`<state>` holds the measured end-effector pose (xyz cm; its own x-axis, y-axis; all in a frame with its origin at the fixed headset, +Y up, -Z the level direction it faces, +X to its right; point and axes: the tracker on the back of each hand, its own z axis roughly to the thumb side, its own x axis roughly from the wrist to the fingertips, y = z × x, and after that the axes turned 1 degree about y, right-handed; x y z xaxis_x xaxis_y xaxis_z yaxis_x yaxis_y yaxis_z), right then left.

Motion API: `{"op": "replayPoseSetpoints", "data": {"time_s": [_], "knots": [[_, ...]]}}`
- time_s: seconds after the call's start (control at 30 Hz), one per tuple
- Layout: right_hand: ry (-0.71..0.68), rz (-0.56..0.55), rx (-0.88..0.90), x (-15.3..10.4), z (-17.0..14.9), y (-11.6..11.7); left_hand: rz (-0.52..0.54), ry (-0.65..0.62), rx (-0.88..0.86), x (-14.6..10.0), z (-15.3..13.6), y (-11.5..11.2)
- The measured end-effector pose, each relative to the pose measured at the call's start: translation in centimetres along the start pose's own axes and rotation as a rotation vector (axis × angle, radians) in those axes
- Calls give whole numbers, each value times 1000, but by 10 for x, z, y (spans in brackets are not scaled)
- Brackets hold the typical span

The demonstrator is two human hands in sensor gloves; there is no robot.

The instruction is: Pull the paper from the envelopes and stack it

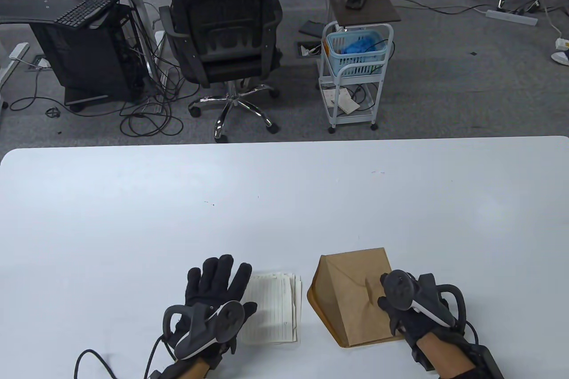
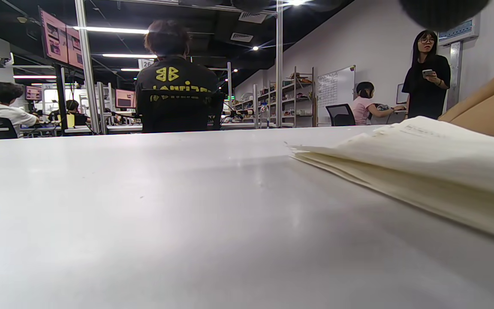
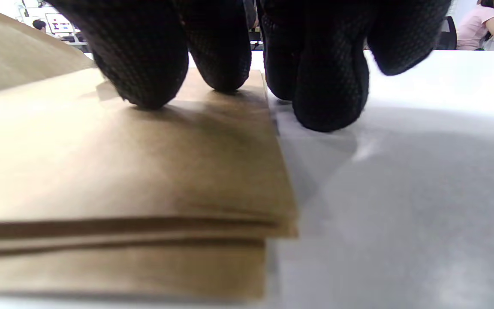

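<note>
Right hand (image 1: 411, 308) presses envelope stack (image 1: 351, 299); left hand (image 1: 209, 303) (fingers spread) on papers (image 1: 273, 308).

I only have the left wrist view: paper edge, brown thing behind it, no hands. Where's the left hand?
Observer: The left hand lies flat, fingers spread, over the left edge of the paper stack.
Operator: And the brown thing?
Observer: A pile of envelopes just right of the papers; the top one's flap stands up.
Operator: Right hand doing anything?
Observer: The right hand is on the pile's right edge. In the right wrist view some fingertips press the top envelope and others touch the table beside it.
Operator: Is it pinching anything?
Observer: No grip visible, just pressing down.
</note>
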<state>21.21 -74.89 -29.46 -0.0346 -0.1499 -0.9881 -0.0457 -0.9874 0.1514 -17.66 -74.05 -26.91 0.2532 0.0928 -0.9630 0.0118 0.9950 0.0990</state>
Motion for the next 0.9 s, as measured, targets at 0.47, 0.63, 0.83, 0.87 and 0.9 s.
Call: {"op": "replayPoseSetpoints", "data": {"time_s": [0.47,0.63,0.83,0.87,0.9], "knots": [[-268,-287,48,-24,19,-35,-2,-5,2,2,1,-1],[-299,-291,-3,-30,20,-26,-2,-8,5,2,1,0],[-310,-275,8,-33,20,-23,6,-9,4,1,-1,1],[-311,-272,8,-33,20,-23,10,-10,3,1,-1,1],[-312,-269,6,-33,20,-22,10,-10,2,1,-1,1]]}}
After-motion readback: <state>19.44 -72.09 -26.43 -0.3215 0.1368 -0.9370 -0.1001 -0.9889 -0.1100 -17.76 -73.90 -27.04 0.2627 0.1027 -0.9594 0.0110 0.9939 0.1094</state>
